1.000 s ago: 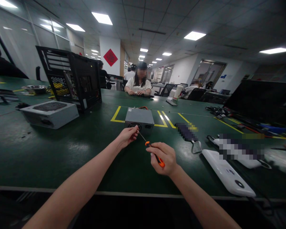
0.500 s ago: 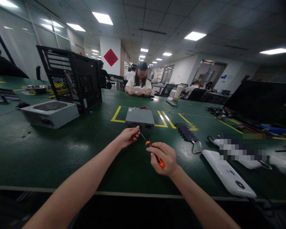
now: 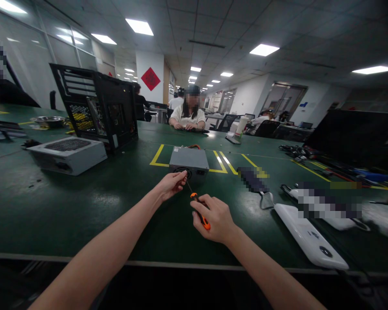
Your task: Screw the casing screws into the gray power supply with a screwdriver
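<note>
My right hand [image 3: 215,217] is closed round the orange and black handle of a screwdriver [image 3: 204,220], whose thin shaft points up and left. At the shaft's tip my left hand [image 3: 173,185] has thumb and finger pinched together; whatever they hold is too small to make out. Just beyond them a grey computer power supply [image 3: 190,157] rests on the green table [image 3: 142,228], its round fan grille facing me and partly covered by my left fingers. A socket shows at its right side, and coloured wires stick out behind.
To the left are another power supply [image 3: 69,157], an open black computer case [image 3: 116,116] and a metal bowl [image 3: 50,122]. White power banks [image 3: 310,237] with cables lie at right, before a dark monitor [image 3: 355,137]. Across the table sits a person [image 3: 187,114].
My right hand and the screwdriver have moved slightly left, and the shaft stands steeper. My left hand has shifted a little left, still pinched.
</note>
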### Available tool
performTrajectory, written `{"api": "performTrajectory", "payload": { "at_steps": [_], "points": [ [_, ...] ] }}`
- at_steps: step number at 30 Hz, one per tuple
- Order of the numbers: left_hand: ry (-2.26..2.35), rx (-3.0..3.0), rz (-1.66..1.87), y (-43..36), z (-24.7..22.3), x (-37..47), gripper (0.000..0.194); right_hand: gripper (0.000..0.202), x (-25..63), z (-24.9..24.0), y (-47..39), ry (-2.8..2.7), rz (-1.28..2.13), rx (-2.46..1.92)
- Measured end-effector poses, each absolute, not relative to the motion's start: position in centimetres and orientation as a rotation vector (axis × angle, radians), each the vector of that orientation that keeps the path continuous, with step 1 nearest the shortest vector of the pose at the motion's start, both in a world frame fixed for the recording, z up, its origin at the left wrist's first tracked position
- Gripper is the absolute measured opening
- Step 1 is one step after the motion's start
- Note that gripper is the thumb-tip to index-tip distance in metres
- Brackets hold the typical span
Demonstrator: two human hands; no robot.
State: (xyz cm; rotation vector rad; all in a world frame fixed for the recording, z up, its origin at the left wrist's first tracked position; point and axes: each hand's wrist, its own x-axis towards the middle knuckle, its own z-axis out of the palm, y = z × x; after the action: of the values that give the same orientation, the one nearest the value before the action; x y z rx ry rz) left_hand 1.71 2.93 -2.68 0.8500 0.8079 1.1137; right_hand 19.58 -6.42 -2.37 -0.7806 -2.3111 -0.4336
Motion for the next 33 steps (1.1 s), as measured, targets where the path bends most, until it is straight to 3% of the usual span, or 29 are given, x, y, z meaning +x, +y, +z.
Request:
{"api": "performTrajectory", "payload": {
  "at_steps": [11,20,33],
  "points": [
    [0.759,0.782,1.133,2.55,-2.39,2.24,0.018,0.019,19.56,-2.34,-6.24,-2.259,-0.555,-0.727],
    [0.784,0.811,1.081,2.68,-3.08,2.32,0.033,0.019,19.77,-2.21,-6.04,-2.210,-0.543,-0.753],
    [0.810,0.850,1.096,2.76,-3.10,2.12,0.015,0.018,19.84,-2.35,-6.05,-2.256,-0.511,-0.698]
  ]
}}
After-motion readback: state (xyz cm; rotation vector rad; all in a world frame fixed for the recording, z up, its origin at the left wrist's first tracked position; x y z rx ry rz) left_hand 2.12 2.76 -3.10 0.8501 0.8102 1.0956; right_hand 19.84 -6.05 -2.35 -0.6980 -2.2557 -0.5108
